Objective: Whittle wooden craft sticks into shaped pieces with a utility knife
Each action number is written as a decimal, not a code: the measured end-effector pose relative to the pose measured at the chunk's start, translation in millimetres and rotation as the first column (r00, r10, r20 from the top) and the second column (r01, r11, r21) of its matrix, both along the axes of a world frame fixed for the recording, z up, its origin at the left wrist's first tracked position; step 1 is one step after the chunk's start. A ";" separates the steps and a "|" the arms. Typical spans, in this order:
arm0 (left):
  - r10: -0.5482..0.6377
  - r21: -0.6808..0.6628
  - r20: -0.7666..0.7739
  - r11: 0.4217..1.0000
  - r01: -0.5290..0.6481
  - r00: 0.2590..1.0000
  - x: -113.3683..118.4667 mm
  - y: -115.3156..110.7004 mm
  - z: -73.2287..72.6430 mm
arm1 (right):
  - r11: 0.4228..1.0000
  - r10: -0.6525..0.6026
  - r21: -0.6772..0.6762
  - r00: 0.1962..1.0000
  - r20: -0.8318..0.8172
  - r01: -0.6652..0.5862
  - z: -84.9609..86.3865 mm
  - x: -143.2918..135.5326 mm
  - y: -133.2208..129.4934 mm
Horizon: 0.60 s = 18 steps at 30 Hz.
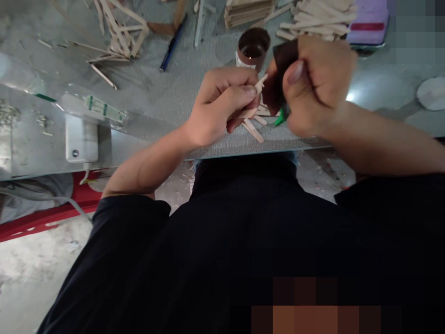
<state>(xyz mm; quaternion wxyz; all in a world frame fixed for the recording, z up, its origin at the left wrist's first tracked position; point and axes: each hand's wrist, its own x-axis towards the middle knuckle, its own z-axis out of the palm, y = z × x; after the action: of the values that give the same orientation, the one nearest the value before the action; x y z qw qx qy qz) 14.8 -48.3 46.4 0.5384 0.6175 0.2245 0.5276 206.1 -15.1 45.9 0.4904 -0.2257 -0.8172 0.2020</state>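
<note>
A pale wooden stick (pixel 260 85) with a splintered tip is pinched in my left hand (pixel 225 104), its fingers closed. My right hand (pixel 314 88) is wrapped round a dark brown sheet (pixel 285 54), which hangs down just right of the stick's tip. Behind my hands stands a brown cup (pixel 253 45) with a small bright point inside. Several loose wooden sticks (pixel 253 130) lie on the table below my hands, and a green object (pixel 279 118) shows beside them, partly hidden by my right hand.
Joined sticks (pixel 120 35) and a blue pen (pixel 174 42) lie at the back left. Stick piles (pixel 323 17) and a purple box (pixel 369 21) are at the back right. A white power adapter (pixel 82 138) and plastic bottle (pixel 21 74) are left; a white round object (pixel 431 93) is right.
</note>
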 end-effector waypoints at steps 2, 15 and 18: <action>-0.017 -0.007 -0.039 1.000 0.017 0.999 -3.6 -1.1 4.7 | 0.996 -0.037 0.084 0.997 0.064 0.031 -1.5 5.1 1.1; -0.050 -0.042 -0.077 0.998 0.047 0.996 1.3 -4.3 9.3 | 0.992 -0.116 0.080 0.971 0.209 0.101 -0.4 6.0 -6.1; -0.021 -0.028 -0.141 0.999 0.017 0.990 -1.4 -1.7 9.5 | 0.990 -0.123 0.092 0.965 0.233 0.104 0.7 7.7 -7.1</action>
<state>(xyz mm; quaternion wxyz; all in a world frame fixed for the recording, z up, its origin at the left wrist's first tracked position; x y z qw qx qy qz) 13.4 -49.9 56.0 0.5343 0.6483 0.2633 0.4742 213.7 -22.2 46.6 0.4081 -0.2751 -0.8632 0.1124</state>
